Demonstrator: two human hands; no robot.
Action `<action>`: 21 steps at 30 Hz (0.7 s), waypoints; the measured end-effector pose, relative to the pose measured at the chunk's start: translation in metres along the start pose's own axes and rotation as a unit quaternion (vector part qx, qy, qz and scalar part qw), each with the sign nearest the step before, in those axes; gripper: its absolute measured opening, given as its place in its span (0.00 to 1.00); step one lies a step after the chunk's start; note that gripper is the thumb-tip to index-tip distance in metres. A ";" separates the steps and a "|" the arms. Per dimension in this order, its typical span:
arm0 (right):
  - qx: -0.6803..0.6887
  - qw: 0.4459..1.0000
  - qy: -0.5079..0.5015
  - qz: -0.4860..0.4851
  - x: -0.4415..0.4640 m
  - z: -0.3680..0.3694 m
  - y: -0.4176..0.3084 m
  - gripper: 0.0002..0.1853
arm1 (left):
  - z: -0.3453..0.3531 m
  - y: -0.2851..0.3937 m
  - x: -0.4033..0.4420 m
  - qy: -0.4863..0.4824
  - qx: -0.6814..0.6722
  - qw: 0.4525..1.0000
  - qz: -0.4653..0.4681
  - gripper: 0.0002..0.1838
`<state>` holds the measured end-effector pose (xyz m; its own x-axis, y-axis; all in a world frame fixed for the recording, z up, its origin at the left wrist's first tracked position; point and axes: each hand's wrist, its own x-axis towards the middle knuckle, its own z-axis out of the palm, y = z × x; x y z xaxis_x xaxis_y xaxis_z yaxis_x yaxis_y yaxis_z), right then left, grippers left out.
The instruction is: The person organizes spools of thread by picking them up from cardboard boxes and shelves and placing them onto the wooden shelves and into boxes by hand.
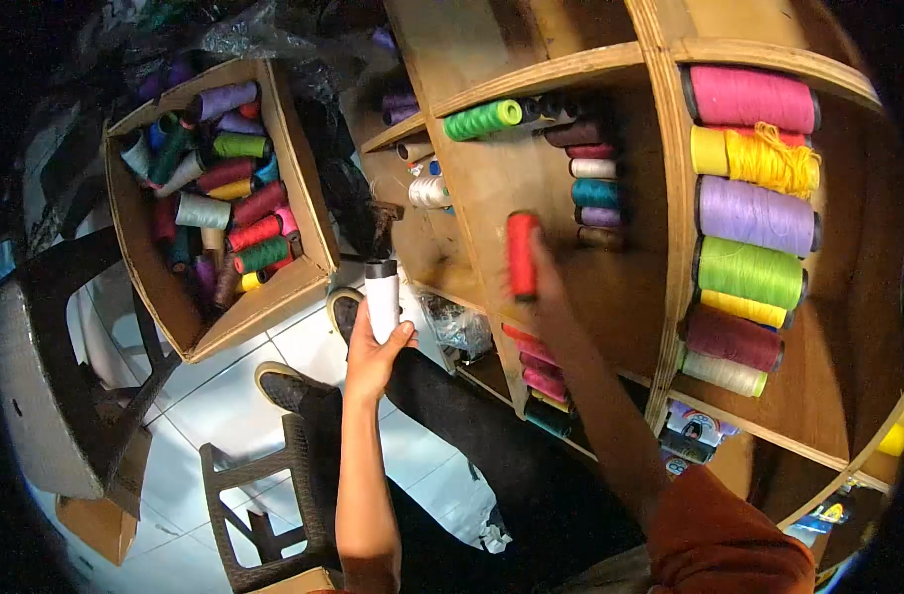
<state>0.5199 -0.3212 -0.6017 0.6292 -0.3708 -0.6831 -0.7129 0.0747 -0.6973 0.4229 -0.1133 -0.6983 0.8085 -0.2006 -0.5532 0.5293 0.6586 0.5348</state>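
Note:
My left hand (376, 358) is wrapped round the lower end of a white thread spool (383, 302) with a black end, held upright above the floor. In my right hand (549, 287) is a red thread spool (520, 255) with black ends, in front of a compartment of the wooden shelf (660, 213); this hand is slightly blurred. Behind it in that compartment lie several spools, among them a teal spool (596, 193) and a white spool (593, 168). A bright green spool (483, 119) lies at the compartment's upper left.
At left stands a cardboard box (264, 332) holding many mixed spools. The right compartment has a column of large spools, including a pink spool (752, 99) and a purple spool (757, 216). A dark plastic stool (259, 470) and a chair (51, 376) stand on the tiled floor (214, 396).

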 end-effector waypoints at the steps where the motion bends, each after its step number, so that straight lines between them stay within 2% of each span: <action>1: -0.040 0.997 0.045 -0.047 0.017 -0.013 -0.011 0.25 | -0.001 -0.001 0.001 0.010 -0.016 1.000 -0.002 0.29; 3: -0.044 0.989 0.087 -0.108 0.059 -0.039 -0.028 0.19 | -0.001 0.002 0.001 -0.003 -0.012 1.000 0.000 0.29; 5: -0.062 0.968 0.199 -0.136 0.077 -0.036 -0.065 0.14 | 0.000 0.003 -0.003 -0.015 -0.004 1.000 -0.006 0.29; 7: -0.154 0.944 0.252 -0.147 0.112 -0.055 -0.090 0.14 | -0.002 0.004 -0.006 -0.018 0.008 1.000 -0.011 0.28; 10: -0.330 0.840 0.393 -0.176 0.172 -0.088 -0.096 0.16 | -0.007 0.005 -0.011 -0.019 0.004 1.000 -0.016 0.28; 12: -0.372 0.806 0.432 -0.157 0.193 -0.090 -0.102 0.18 | -0.011 0.008 -0.012 -0.015 0.015 1.000 -0.008 0.28; 16: -0.442 0.767 0.450 -0.121 0.186 -0.074 -0.125 0.26 | -0.013 0.012 -0.013 -0.009 -0.004 1.000 -0.022 0.27; 17: -0.339 0.847 0.367 -0.179 0.188 -0.080 -0.125 0.30 | -0.013 0.012 -0.013 -0.003 0.004 1.000 -0.019 0.27; 21: -0.383 0.818 0.402 -0.151 0.210 -0.084 -0.127 0.31 | -0.014 0.008 -0.010 -0.012 0.022 0.999 -0.032 0.30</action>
<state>0.7169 -0.4867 -0.6383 0.6255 -0.7769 0.0726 -0.7409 -0.6205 -0.2569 0.4156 -0.0960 -0.6975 0.7791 -0.2590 -0.5709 0.5899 0.6110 0.5279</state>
